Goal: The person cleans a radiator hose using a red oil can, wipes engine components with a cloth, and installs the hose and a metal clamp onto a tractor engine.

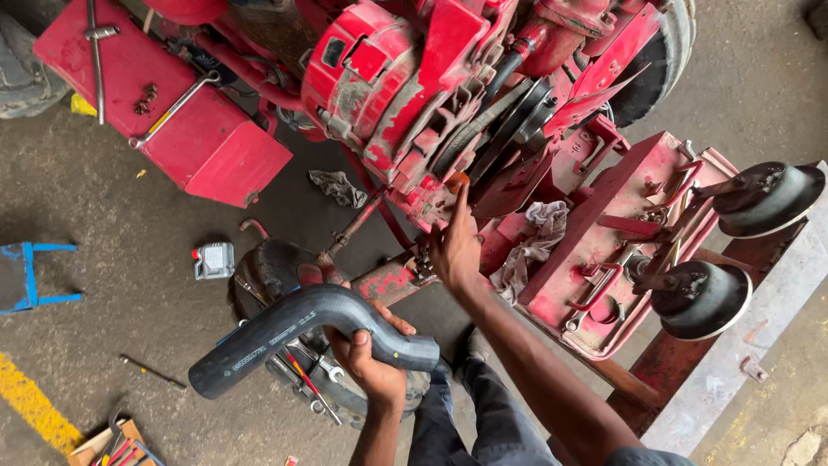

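Head view: right hand (454,250) fingertips hidden against red engine (405,95).

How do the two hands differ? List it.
The left hand is closed around a bent black rubber hose; the right hand holds nothing. The left hand sits low, near the body; the right hand stretches up, fingertips on the red engine. Both are bare.
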